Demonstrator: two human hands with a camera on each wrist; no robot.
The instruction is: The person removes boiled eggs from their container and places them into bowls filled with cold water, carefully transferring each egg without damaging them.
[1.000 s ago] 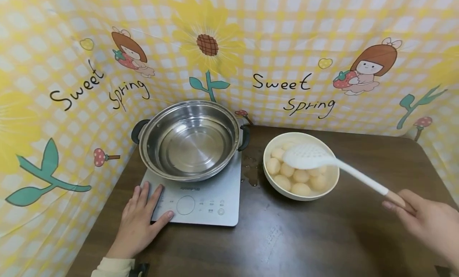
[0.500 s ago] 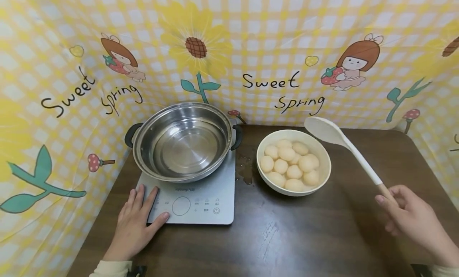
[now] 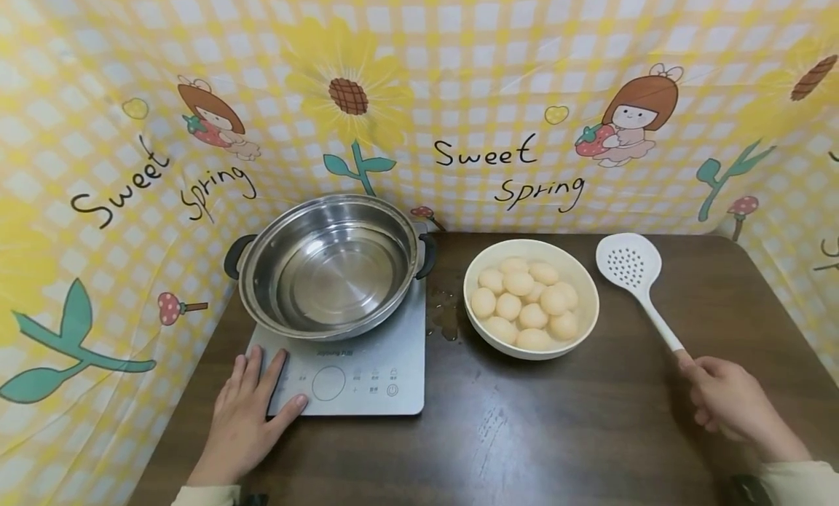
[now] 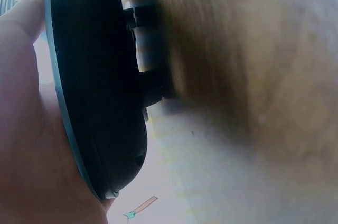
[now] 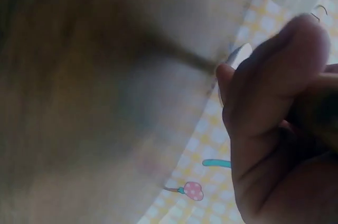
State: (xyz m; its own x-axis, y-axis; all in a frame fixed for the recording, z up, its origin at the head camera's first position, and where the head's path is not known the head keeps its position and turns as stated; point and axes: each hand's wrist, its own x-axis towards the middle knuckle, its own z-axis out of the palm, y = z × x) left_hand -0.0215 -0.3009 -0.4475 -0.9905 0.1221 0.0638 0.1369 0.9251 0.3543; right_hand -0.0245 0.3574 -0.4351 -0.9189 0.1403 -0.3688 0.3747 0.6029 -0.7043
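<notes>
My right hand (image 3: pixel 737 404) grips the wooden end of a white slotted spoon (image 3: pixel 629 266), right of the bowl. The spoon's holed head faces up close to the tabletop; whether it touches is unclear. In the right wrist view the curled fingers (image 5: pixel 264 92) hide most of the handle. My left hand (image 3: pixel 245 411) rests with spread fingers on the left front corner of a silver induction cooker (image 3: pixel 400 375). A steel pot (image 3: pixel 334 273) with clear water stands on the cooker. The cream bowl (image 3: pixel 590 313) holds several pale round balls (image 3: pixel 518 282) in liquid.
All of this stands on a dark wooden table (image 3: pixel 524 433). Spilled water (image 3: pixel 447 320) lies between cooker and bowl. A yellow checked cloth (image 3: pixel 485 47) hangs behind and at the sides. Black pot handles (image 3: pixel 427 255) stick out left and right.
My right hand has carried the slotted spoon from above the bowl to the right and down toward the table. The left hand stays on the cooker. The head view has shifted slightly.
</notes>
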